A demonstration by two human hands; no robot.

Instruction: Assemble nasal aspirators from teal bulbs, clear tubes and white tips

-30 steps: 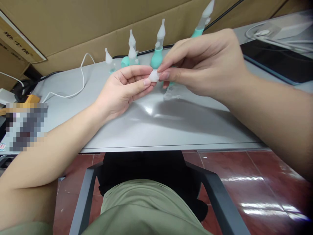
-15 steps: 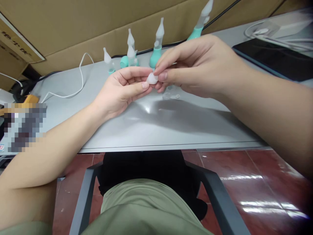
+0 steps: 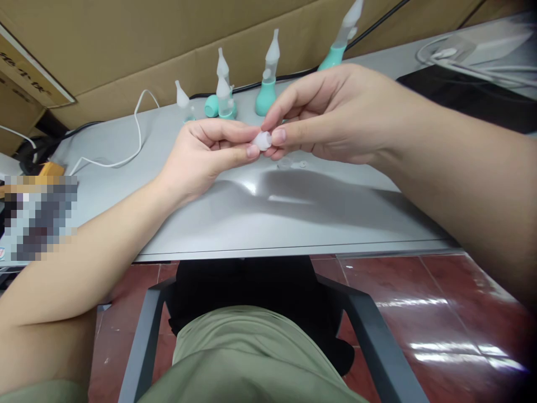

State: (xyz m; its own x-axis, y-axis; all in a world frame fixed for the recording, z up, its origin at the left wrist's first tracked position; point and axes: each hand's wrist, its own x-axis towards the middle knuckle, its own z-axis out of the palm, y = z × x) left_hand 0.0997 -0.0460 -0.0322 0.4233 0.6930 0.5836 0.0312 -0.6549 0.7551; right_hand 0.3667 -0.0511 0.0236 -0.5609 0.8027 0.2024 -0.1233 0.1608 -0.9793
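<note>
Fingers [image 3: 235,131] of left hand [image 3: 197,151] and right hand [image 3: 350,115] pinch 1 small white piece [image 3: 263,141].

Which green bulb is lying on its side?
The green bulb between the leftmost white tip and the two overlapping white tips. It lies sideways, no tip showing; the other green bulbs in view sit beneath white tips.

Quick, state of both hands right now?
Left hand: closed, pinching a small white piece.
Right hand: closed, thumb and finger on the same piece.
</note>
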